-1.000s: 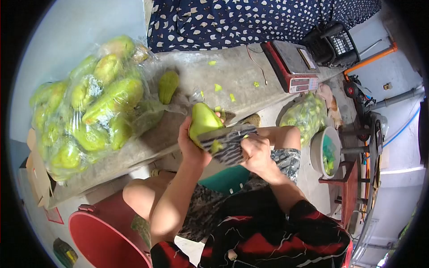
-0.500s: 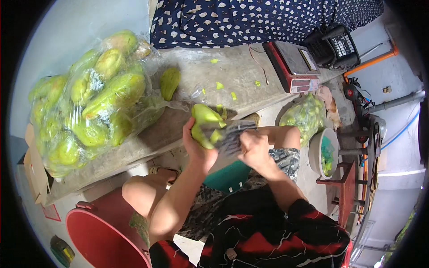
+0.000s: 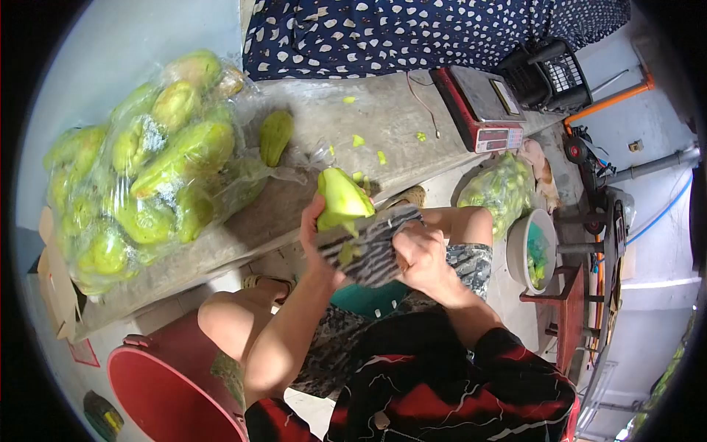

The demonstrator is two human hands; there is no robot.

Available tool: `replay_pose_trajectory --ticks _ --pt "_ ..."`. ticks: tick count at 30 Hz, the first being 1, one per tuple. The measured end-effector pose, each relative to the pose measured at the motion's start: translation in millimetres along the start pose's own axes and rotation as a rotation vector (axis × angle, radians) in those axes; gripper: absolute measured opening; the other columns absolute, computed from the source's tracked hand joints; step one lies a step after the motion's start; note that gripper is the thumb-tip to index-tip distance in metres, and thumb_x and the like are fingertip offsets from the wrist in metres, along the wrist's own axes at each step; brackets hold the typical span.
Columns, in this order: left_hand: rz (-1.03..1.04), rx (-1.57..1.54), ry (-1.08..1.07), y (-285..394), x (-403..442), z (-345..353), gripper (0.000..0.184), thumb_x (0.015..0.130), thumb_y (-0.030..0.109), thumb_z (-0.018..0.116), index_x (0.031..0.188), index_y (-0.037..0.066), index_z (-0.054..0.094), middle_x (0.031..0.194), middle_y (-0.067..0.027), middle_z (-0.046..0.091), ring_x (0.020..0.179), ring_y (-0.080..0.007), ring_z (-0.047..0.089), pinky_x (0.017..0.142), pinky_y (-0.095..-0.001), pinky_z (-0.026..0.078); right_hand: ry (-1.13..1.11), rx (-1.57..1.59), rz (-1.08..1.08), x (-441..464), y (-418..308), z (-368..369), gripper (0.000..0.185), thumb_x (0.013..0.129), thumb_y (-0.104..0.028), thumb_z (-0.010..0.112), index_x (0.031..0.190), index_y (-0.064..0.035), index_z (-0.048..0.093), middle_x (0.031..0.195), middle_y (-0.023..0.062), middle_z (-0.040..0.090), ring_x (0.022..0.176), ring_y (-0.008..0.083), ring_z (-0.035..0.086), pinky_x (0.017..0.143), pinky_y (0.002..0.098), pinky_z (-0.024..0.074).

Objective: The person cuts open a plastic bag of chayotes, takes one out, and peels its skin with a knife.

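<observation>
My left hand (image 3: 315,234) is closed round a partly peeled, pale green fruit (image 3: 342,197), holding it up in front of the counter edge. A broad cleaver (image 3: 368,250) with a striped blade lies just below the fruit, and a green scrap clings to it. My right hand (image 3: 421,254) grips its handle, which the fingers mostly hide. Beneath the blade, between my knees, part of a teal-green container (image 3: 364,298) shows. Small cut pieces (image 3: 358,140) are scattered on the concrete counter (image 3: 317,110). One whole green fruit (image 3: 275,138) lies there beside a big clear bag of similar fruit (image 3: 158,173).
At my lower left stands a red tub (image 3: 169,376). On the counter's right are a red digital scale (image 3: 479,103) and a black basket (image 3: 549,77). Past my right knee are a filled clear bag (image 3: 497,188), a white bucket (image 3: 519,254) and a wooden stool (image 3: 567,313).
The cleaver has swung down and left, its blade now turned flatter to view below the fruit. The left hand has tilted the fruit, showing more of its pale cut side.
</observation>
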State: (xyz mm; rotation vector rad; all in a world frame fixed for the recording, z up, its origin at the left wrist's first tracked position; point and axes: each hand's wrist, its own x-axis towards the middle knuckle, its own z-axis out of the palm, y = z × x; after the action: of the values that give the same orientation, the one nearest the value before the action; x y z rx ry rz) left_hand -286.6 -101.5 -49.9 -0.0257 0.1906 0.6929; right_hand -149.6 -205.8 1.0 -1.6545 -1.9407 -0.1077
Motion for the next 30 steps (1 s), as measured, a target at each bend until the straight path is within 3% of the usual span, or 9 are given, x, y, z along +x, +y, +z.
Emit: replay_pose_trajectory --ticks 5,9,13,14,17,19,22,30 --pt "0.120 0.032 0.168 -0.5 3.0 1.4 0.056 0.088 0.041 0.049 0.127 0.002 0.053 0.116 -0.0194 0.062 0.109 -0.0324 0.059 0.098 -0.0436 0.046 -0.127 -0.022 0.222 -19.4 20.6 1.2 0.028 0.051 -0.005 0.070 0.067 -0.0061 0.047 0.058 0.0104 0.051 0.057 0.0330 0.056 0.051 0.0422 0.0444" --pt "0.076 0.115 0.043 -5.8 0.5 -0.1 0.055 0.088 0.039 0.048 0.127 0.001 0.054 0.117 -0.0210 0.062 0.108 -0.0334 0.060 0.099 -0.0453 0.045 -0.046 0.047 0.128 -9.4 7.5 -6.5 0.027 0.054 -0.006 0.071 0.067 -0.0049 0.047 0.059 0.0113 0.051 0.057 0.0335 0.057 0.051 0.0437 0.0445" --pt "0.121 0.096 0.099 -6.9 1.4 -1.7 0.054 0.087 0.038 0.050 0.127 0.002 0.054 0.120 -0.0209 0.061 0.110 -0.0339 0.060 0.100 -0.0456 0.045 -0.146 0.041 0.233 -10.7 20.7 -10.6 0.024 0.056 -0.007 0.069 0.066 -0.0045 0.048 0.059 0.0123 0.051 0.056 0.0336 0.056 0.051 0.0433 0.0445" --pt "0.070 0.078 0.062 -4.2 -3.3 -1.4 0.061 0.087 0.028 0.051 0.142 0.005 0.041 0.131 -0.0142 0.055 0.118 -0.0281 0.057 0.104 -0.0420 0.044 -0.166 0.015 0.269 -16.3 28.5 -8.2 0.025 0.054 -0.006 0.069 0.066 -0.0046 0.047 0.059 0.0115 0.051 0.055 0.0334 0.056 0.051 0.0428 0.0443" --pt "0.095 0.143 0.025 -8.2 -0.2 -4.1 0.053 0.088 0.036 0.049 0.129 0.004 0.053 0.122 -0.0217 0.061 0.113 -0.0329 0.059 0.101 -0.0454 0.044 -0.146 0.052 0.227 -15.1 20.0 -15.8 0.025 0.054 -0.005 0.068 0.065 -0.0046 0.046 0.057 0.0108 0.050 0.054 0.0332 0.055 0.050 0.0423 0.0435" --pt "0.051 0.130 0.051 -4.7 -0.4 -3.4 0.051 0.088 0.037 0.048 0.127 0.004 0.053 0.119 -0.0218 0.062 0.112 -0.0333 0.060 0.100 -0.0457 0.046 -0.118 0.069 0.176 -9.7 6.9 -20.5 0.024 0.055 -0.004 0.067 0.064 -0.0048 0.045 0.056 0.0106 0.048 0.052 0.0324 0.054 0.049 0.0420 0.0425" --pt "0.060 0.212 -0.083 -1.6 0.6 4.2 0.050 0.088 0.039 0.049 0.124 0.003 0.054 0.116 -0.0220 0.062 0.104 -0.0342 0.062 0.096 -0.0454 0.048 -0.077 0.109 0.053 -4.7 1.4 -20.9 0.023 0.055 -0.003 0.066 0.062 -0.0053 0.045 0.056 0.0110 0.048 0.051 0.0312 0.052 0.049 0.0420 0.0413" --pt "0.110 0.137 0.060 -2.3 0.7 1.4 0.056 0.088 0.040 0.047 0.131 0.003 0.052 0.118 -0.0226 0.062 0.105 -0.0331 0.061 0.096 -0.0458 0.047 -0.143 0.033 0.231 -18.5 21.3 -11.1 0.028 0.050 -0.004 0.070 0.065 -0.0055 0.046 0.059 0.0104 0.050 0.054 0.0330 0.055 0.051 0.0436 0.0425"
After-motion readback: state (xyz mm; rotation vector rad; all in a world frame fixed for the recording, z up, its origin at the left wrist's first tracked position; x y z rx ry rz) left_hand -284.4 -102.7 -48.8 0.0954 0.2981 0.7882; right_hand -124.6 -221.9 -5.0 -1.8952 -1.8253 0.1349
